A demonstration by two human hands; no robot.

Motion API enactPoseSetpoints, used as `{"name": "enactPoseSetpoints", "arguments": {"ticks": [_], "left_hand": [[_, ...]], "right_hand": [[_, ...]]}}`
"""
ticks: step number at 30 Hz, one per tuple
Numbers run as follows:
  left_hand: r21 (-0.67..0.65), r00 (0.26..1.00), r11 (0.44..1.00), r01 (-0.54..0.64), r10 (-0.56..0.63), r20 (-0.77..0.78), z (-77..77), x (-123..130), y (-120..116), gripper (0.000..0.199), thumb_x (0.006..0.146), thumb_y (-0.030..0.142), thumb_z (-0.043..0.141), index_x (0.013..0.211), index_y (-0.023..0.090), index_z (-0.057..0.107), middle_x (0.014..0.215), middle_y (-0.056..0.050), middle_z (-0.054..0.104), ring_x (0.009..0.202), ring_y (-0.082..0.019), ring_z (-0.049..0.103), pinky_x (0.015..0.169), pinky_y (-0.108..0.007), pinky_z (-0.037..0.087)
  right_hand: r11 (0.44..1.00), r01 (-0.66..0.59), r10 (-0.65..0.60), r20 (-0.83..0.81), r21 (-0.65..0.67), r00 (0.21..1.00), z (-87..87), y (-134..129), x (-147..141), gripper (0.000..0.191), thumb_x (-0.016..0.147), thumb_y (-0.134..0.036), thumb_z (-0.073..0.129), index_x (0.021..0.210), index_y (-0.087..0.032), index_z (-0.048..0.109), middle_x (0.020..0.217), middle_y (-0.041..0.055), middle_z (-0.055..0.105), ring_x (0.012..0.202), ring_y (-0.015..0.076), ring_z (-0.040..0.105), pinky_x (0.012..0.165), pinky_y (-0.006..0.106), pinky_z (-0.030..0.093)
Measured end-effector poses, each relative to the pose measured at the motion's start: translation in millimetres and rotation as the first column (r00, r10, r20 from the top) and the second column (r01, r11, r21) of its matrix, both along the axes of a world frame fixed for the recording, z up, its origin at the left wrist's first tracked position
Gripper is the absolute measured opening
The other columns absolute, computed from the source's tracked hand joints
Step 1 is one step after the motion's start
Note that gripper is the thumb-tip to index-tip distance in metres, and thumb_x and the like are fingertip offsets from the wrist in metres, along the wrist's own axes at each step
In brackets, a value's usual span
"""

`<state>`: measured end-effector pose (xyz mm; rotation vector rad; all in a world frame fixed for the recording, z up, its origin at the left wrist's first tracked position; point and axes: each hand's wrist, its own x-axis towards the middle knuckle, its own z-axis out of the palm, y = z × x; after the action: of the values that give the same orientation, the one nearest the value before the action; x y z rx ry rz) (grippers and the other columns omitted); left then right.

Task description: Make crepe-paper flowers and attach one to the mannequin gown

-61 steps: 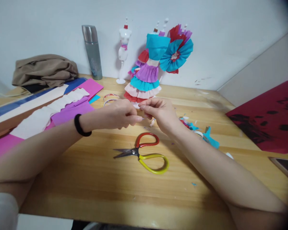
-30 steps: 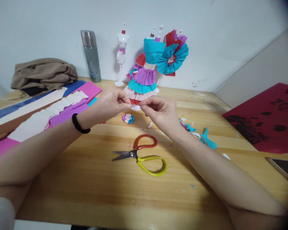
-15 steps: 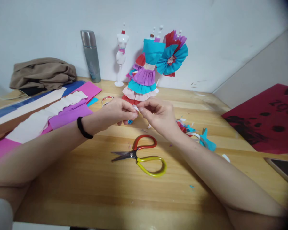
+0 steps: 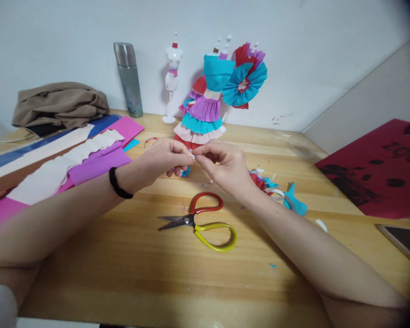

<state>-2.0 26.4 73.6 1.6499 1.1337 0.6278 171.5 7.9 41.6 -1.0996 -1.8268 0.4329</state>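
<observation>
Currently, the bottle (image 4: 129,82) is standing capped against the wall, its walls hiding any contents. The scrap (image 4: 192,156), small and white, is sitting between the fingertips above the table (image 4: 140,273); its long axis is too small to tell. The left hand (image 4: 162,161) and right hand (image 4: 225,166) are both pinching it narrowly. The scissors (image 4: 187,221) are lying nearer the camera, blades parted and pointing left. The left fingers are partly covering the rosette (image 4: 185,171); the dress (image 4: 205,109) is standing behind.
</observation>
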Motion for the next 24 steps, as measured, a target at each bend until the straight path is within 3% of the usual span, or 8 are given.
{"name": "enactPoseSetpoints", "arguments": {"ticks": [7,12,18,24], "left_hand": [[-0.031,0.999,0.999,-0.028,0.028,0.015,1.9,1.4,-2.5,0.021,0.078,0.006,0.058,0.058,0.013,0.058,0.042,0.004,0.051,0.04,-0.005,0.045,0.041,-0.016,0.031],[-0.014,0.999,0.999,-0.042,0.042,0.019,0.4,1.3,-0.8,0.02,0.075,0.007,0.059,0.056,0.014,0.057,0.041,0.004,0.051,0.04,-0.005,0.045,0.04,-0.017,0.031],[0.032,0.997,0.997,-0.072,0.072,-0.003,5.6,0.7,-2.1,0.016,0.073,0.007,0.057,0.058,0.013,0.06,0.042,0.005,0.052,0.04,-0.005,0.042,0.042,-0.017,0.031],[0.076,0.996,0.994,-0.078,0.081,-0.046,4.3,-1.6,0.6,0.014,0.071,0.008,0.057,0.058,0.013,0.06,0.043,0.005,0.053,0.041,-0.005,0.043,0.041,-0.017,0.03]], "right_hand": [[0.999,-0.005,0.005,-0.011,0.042,1.0,-4.2,2.9,0.1,0.009,0.08,-0.02,0.063,0.078,-0.02,0.071,0.076,0.0038,0.07,0.069,0.0176,0.061,0.062,0.032,0.045],[0.999,-0.026,0.025,-0.052,-0.019,0.998,-3.3,3.1,0.6,0.007,0.078,-0.021,0.063,0.074,-0.019,0.068,0.069,0.0025,0.066,0.06,0.015,0.055,0.058,0.03,0.042],[0.969,-0.145,0.109,-0.183,-0.2,0.977,-0.6,6.2,2.0,0.008,0.076,-0.026,0.064,0.072,-0.019,0.064,0.065,0.0005,0.063,0.055,0.0125,0.052,0.054,0.028,0.041],[0.977,-0.113,0.074,-0.209,-0.182,0.975,-2.3,9.8,4.7,0.007,0.076,-0.024,0.065,0.079,-0.018,0.067,0.066,0.0001,0.061,0.055,0.0124,0.051,0.053,0.028,0.042]]}}
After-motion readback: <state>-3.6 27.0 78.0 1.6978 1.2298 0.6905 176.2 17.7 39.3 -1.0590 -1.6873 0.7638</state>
